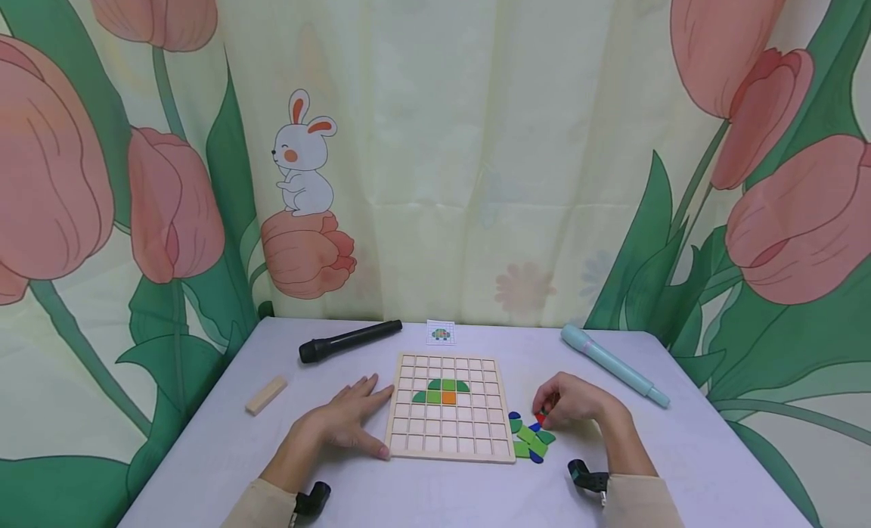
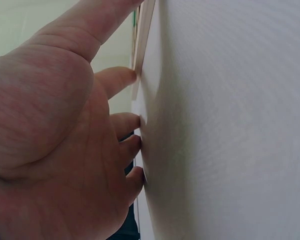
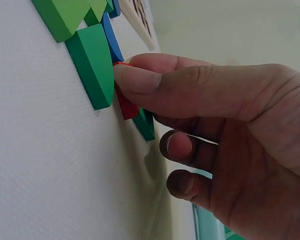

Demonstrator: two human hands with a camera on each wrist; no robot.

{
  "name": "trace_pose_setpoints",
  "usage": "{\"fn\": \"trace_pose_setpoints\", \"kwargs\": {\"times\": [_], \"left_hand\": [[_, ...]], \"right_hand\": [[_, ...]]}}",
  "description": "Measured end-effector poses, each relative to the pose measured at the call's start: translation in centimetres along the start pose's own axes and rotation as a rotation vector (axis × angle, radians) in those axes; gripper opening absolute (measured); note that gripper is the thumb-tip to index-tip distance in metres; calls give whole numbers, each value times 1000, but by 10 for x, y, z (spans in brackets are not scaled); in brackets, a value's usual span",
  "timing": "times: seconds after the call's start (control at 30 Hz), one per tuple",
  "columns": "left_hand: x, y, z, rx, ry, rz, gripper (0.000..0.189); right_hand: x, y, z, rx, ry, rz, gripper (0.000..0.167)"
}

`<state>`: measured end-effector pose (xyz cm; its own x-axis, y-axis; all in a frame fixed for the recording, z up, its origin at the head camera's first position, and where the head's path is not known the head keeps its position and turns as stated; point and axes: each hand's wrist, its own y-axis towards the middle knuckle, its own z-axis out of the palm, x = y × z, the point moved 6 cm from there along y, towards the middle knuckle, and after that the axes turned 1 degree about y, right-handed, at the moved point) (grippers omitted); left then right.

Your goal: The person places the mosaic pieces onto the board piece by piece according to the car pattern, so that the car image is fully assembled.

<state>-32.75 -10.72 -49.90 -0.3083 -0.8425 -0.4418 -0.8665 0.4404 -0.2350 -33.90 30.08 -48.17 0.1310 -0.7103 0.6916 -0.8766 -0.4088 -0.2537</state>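
Observation:
A wooden grid board (image 1: pixel 442 437) lies on the table with green pieces (image 1: pixel 434 397) and an orange square (image 1: pixel 449 398) set in its cells. My left hand (image 1: pixel 347 418) is spread at the board's left side, its thumb and index finger touching the frame. To the right of the board, my right hand (image 1: pixel 574 403) pinches a red piece (image 3: pixel 127 102) between thumb and index finger. A dark green piece (image 3: pixel 93 65) and a blue piece (image 3: pixel 111 37) lie beside it in the right wrist view. Part of the red piece is hidden by the thumb.
Loose green blocks (image 1: pixel 527 439) are heaped against the board's right edge. Behind the board lies a small picture card (image 1: pixel 441 333). A black microphone-like stick (image 1: pixel 350 341) and a wooden block (image 1: pixel 266 396) are on the left; a pale teal tube (image 1: pixel 612 364) is on the right.

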Motion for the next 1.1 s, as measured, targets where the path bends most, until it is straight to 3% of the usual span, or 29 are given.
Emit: {"fn": "trace_pose_setpoints", "kwargs": {"times": [0.47, 0.73, 0.97, 1.1], "left_hand": [[-1, 0, 0, 5, -5, -4, 116], [0, 1, 1, 11, -11, -14, 117], [2, 2, 3, 5, -14, -10, 117], [1, 2, 2, -1, -6, 6, 117]], "right_hand": [[5, 3, -4, -31, 89, -33, 10], [14, 11, -11, -187, 142, -124, 17], [25, 23, -8, -346, 210, -135, 22], [34, 28, -7, -404, 185, -144, 16]]}}
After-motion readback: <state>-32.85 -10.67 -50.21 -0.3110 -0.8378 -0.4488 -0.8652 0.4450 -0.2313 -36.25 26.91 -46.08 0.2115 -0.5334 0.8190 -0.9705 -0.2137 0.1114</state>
